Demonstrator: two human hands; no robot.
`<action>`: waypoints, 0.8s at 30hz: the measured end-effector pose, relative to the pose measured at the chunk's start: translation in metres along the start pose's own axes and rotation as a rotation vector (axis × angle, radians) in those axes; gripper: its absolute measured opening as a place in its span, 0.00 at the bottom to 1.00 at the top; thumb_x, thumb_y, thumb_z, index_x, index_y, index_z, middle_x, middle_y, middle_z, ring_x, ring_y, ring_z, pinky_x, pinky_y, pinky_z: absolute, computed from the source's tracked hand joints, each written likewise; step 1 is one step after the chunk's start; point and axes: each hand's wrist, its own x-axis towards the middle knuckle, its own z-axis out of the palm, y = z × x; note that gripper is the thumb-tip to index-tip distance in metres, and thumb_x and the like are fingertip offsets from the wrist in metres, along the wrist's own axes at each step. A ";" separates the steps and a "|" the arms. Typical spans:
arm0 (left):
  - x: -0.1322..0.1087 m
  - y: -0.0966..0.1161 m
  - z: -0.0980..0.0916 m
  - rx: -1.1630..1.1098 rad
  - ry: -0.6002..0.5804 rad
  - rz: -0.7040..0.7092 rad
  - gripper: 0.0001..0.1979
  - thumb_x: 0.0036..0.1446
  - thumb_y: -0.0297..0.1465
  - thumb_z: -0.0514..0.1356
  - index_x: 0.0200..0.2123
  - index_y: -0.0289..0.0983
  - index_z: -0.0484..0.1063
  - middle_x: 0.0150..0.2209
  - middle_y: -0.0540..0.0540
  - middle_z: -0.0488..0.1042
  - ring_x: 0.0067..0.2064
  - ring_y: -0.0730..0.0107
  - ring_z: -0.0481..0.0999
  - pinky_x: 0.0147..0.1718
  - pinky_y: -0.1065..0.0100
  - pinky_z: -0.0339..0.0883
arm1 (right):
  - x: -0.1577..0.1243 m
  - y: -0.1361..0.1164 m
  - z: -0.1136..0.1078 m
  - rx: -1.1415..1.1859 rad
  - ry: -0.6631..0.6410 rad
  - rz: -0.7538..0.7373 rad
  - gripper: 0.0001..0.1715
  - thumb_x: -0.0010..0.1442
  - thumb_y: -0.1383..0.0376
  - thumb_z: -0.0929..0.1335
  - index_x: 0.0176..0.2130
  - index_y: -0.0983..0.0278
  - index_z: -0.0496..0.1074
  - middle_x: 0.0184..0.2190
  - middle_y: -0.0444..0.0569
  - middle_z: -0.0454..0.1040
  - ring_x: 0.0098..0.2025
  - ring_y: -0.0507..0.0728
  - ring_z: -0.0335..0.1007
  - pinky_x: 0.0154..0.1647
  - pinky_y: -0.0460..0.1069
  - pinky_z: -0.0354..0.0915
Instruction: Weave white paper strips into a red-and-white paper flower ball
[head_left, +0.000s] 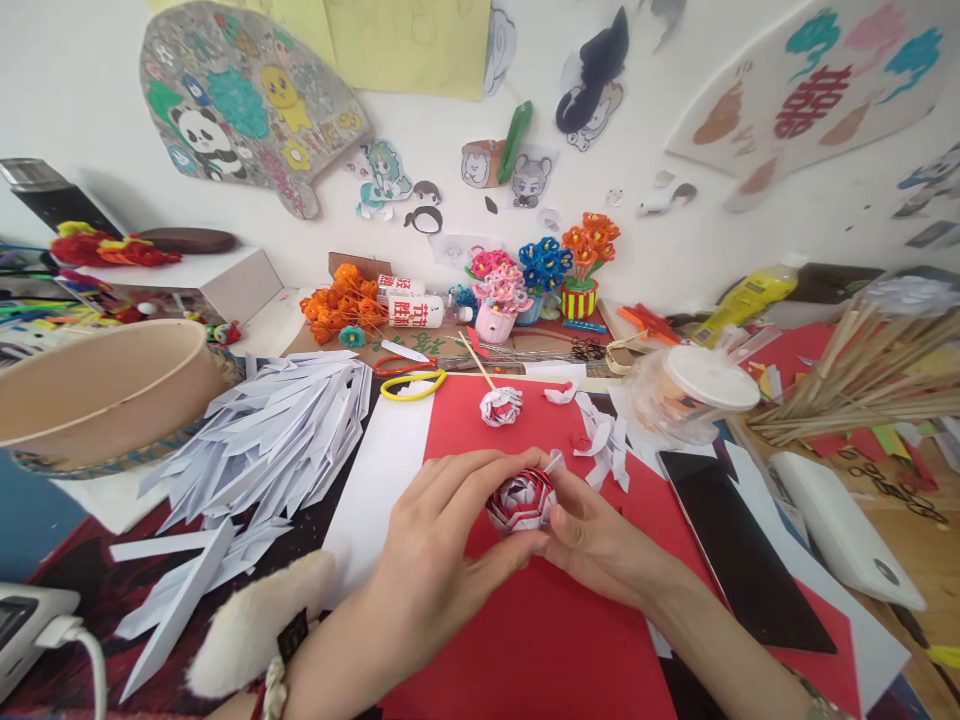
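A red and white folded paper flower point(523, 500) is held between both hands above a red sheet of paper point(517, 630). My left hand point(439, 530) curves around its left side, fingers over the top and thumb underneath. On the right side, my right hand point(589, 530) pinches the flower's edge near a small white paper end. Behind them lies a similar paper flower point(501, 405) on a thin wooden stick point(478, 362). Crumpled white paper strips point(604, 445) rest just beyond my right hand.
A heap of folded white paper strips point(277, 430) lies at left beside a round wooden container point(112, 390). A black phone point(742, 545), a white power bank point(844, 525) and a lidded tub point(697, 385) stand right. Yellow-handled scissors point(411, 385) and pipe-cleaner flowers point(546, 265) are behind.
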 end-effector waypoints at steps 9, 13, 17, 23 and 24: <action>-0.005 -0.004 -0.001 0.156 0.063 0.066 0.19 0.63 0.34 0.64 0.55 0.37 0.66 0.48 0.40 0.77 0.48 0.61 0.77 0.47 0.62 0.74 | 0.000 -0.003 0.007 -0.206 0.153 -0.188 0.30 0.59 0.54 0.75 0.58 0.48 0.67 0.56 0.48 0.69 0.54 0.56 0.69 0.54 0.51 0.67; -0.009 -0.008 0.001 0.191 0.072 0.037 0.21 0.62 0.36 0.63 0.56 0.37 0.65 0.50 0.39 0.75 0.50 0.60 0.76 0.48 0.63 0.74 | 0.000 0.003 0.001 -0.279 0.247 -0.278 0.35 0.55 0.60 0.78 0.57 0.45 0.67 0.52 0.45 0.70 0.52 0.56 0.71 0.50 0.50 0.70; -0.006 -0.009 0.001 0.161 0.047 0.026 0.25 0.61 0.40 0.64 0.57 0.36 0.64 0.51 0.38 0.75 0.52 0.58 0.76 0.50 0.61 0.74 | 0.000 0.006 -0.005 -0.293 0.277 -0.248 0.33 0.59 0.58 0.76 0.60 0.49 0.66 0.52 0.50 0.73 0.52 0.58 0.73 0.52 0.52 0.69; -0.003 -0.007 0.004 0.117 0.093 0.035 0.22 0.61 0.29 0.65 0.56 0.37 0.64 0.48 0.40 0.77 0.50 0.60 0.77 0.48 0.62 0.75 | 0.000 0.004 0.000 -0.207 0.244 -0.168 0.33 0.60 0.53 0.74 0.62 0.50 0.67 0.61 0.52 0.71 0.60 0.61 0.69 0.60 0.57 0.64; -0.004 -0.007 0.005 0.110 0.086 0.037 0.22 0.61 0.29 0.65 0.56 0.37 0.64 0.49 0.40 0.77 0.51 0.60 0.77 0.49 0.61 0.75 | 0.001 0.003 0.002 -0.180 0.221 -0.150 0.30 0.61 0.52 0.73 0.61 0.50 0.68 0.61 0.52 0.71 0.60 0.61 0.69 0.60 0.57 0.64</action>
